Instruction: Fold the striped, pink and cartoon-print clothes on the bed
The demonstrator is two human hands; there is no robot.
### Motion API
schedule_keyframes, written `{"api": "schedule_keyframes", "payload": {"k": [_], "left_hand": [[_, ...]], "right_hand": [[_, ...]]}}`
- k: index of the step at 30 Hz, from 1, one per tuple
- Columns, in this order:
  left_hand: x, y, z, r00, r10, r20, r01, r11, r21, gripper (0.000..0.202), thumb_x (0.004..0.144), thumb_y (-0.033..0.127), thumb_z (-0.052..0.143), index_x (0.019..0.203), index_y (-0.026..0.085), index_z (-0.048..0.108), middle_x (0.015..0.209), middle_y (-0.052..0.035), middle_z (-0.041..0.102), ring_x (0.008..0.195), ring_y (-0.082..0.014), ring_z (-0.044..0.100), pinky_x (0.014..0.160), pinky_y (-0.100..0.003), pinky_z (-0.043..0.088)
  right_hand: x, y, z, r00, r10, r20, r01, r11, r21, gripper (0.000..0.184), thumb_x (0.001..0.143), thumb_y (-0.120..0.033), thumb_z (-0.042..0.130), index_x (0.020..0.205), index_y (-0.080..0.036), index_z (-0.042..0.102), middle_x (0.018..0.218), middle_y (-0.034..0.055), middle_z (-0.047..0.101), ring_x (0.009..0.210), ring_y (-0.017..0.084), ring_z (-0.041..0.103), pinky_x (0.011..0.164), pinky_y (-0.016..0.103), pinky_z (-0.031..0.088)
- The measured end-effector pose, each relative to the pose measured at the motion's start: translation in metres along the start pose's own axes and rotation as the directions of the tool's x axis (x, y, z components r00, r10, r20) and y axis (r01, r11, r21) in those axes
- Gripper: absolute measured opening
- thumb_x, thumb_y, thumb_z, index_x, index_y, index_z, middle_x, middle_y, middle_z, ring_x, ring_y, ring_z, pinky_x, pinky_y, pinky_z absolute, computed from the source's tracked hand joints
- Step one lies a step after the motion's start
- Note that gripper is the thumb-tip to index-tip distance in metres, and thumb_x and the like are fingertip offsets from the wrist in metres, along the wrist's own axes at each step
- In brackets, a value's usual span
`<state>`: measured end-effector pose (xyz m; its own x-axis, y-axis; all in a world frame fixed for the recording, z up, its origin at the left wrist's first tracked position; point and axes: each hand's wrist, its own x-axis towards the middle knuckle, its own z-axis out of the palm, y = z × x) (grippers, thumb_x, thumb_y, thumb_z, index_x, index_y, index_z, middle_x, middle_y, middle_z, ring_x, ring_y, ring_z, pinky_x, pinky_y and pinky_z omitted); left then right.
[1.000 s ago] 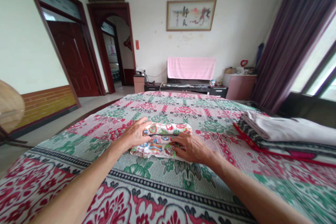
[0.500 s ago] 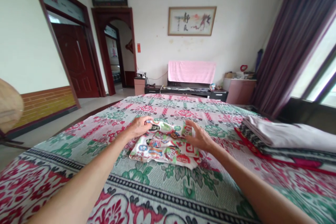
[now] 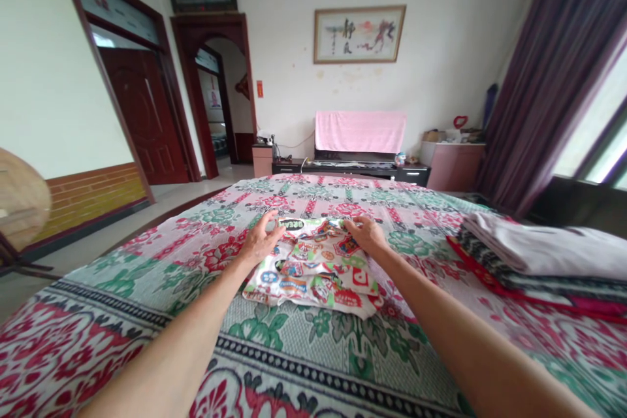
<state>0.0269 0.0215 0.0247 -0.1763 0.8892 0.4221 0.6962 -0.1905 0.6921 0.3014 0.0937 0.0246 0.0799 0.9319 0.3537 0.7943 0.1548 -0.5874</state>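
Note:
A white piece of printed clothing (image 3: 313, 268) with colourful cartoon patterns lies folded and slightly wrinkled on the flowered bedspread (image 3: 274, 372). At its far left corner is my left hand (image 3: 260, 240), thumb and fingers apart, touching the cloth's edge. My right hand (image 3: 368, 235) is at the far right corner, its thumb and fingertips closed on the fabric there. The far edge of the clothing stretches between both hands.
On the right of the bed sits a stack of folded fabrics (image 3: 548, 251), pale on top and red underneath. Beyond the bed are a low black cabinet (image 3: 414, 175) and a pink cloth (image 3: 360, 132) draped over a screen. A round wooden board (image 3: 22, 199) stands at the left.
The far part of the clothing now lies flatter and extends farther away. My left fingers have spread from their hold on the cloth. My right hand has moved to the far right corner.

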Motion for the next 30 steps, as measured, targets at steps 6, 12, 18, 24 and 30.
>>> {"api": "schedule_keyframes", "payload": {"k": [6, 12, 18, 24, 30], "left_hand": [[0.002, -0.007, 0.009, 0.99, 0.143, 0.011, -0.142, 0.964, 0.224, 0.019, 0.079, 0.025, 0.049, 0.092, 0.018, 0.061, 0.096, -0.004, 0.064, 0.083, -0.0149, 0.06, 0.081, -0.028, 0.046], [0.003, -0.018, 0.016, 0.962, 0.247, 0.118, -0.273, 0.901, 0.338, 0.028, 0.081, 0.023, 0.046, 0.101, 0.016, 0.065, 0.101, -0.007, 0.066, 0.094, -0.0183, 0.06, 0.086, -0.029, 0.045], [0.001, 0.005, 0.008, 0.982, 0.19, 0.006, -0.176, 0.894, 0.413, 0.025, 0.08, 0.028, 0.048, 0.089, 0.019, 0.07, 0.093, -0.0059, 0.066, 0.083, -0.0167, 0.061, 0.076, -0.026, 0.045], [-0.01, 0.04, 0.011, 0.984, 0.044, 0.172, -0.124, 0.862, 0.492, 0.039, 0.08, 0.044, 0.046, 0.059, 0.019, 0.068, 0.066, -0.0056, 0.064, 0.065, -0.0165, 0.058, 0.059, -0.025, 0.037], [-0.015, 0.043, 0.021, 0.976, -0.025, 0.215, -0.078, 0.886, 0.457, 0.023, 0.073, 0.033, 0.052, 0.062, 0.019, 0.065, 0.063, -0.0031, 0.063, 0.065, -0.0157, 0.057, 0.055, -0.024, 0.032]], "right_hand": [[-0.002, -0.002, 0.003, 1.0, -0.018, 0.008, 0.019, 0.993, -0.117, 0.043, 0.079, -0.05, 0.049, 0.1, -0.016, 0.067, 0.085, 0.0113, 0.071, 0.079, 0.023, 0.066, 0.065, 0.028, 0.044], [-0.01, -0.001, -0.001, 1.0, -0.024, 0.008, 0.024, 0.998, -0.063, 0.043, 0.082, -0.047, 0.046, 0.105, -0.015, 0.063, 0.091, 0.0116, 0.07, 0.084, 0.023, 0.065, 0.073, 0.03, 0.045], [-0.024, 0.011, -0.009, 0.936, -0.321, -0.144, 0.332, 0.941, 0.061, 0.023, 0.078, -0.028, 0.052, 0.094, -0.018, 0.064, 0.095, 0.007, 0.065, 0.074, 0.016, 0.061, 0.074, 0.028, 0.045], [-0.045, 0.006, -0.011, 0.837, -0.546, -0.023, 0.546, 0.833, 0.087, 0.021, 0.076, -0.016, 0.049, 0.088, -0.021, 0.066, 0.088, 0.0035, 0.065, 0.074, 0.014, 0.059, 0.073, 0.026, 0.045], [-0.045, 0.005, -0.008, 0.839, -0.537, 0.085, 0.535, 0.843, 0.052, 0.02, 0.073, -0.012, 0.051, 0.082, -0.02, 0.067, 0.084, 0.0032, 0.066, 0.077, 0.015, 0.059, 0.074, 0.025, 0.044]]}}
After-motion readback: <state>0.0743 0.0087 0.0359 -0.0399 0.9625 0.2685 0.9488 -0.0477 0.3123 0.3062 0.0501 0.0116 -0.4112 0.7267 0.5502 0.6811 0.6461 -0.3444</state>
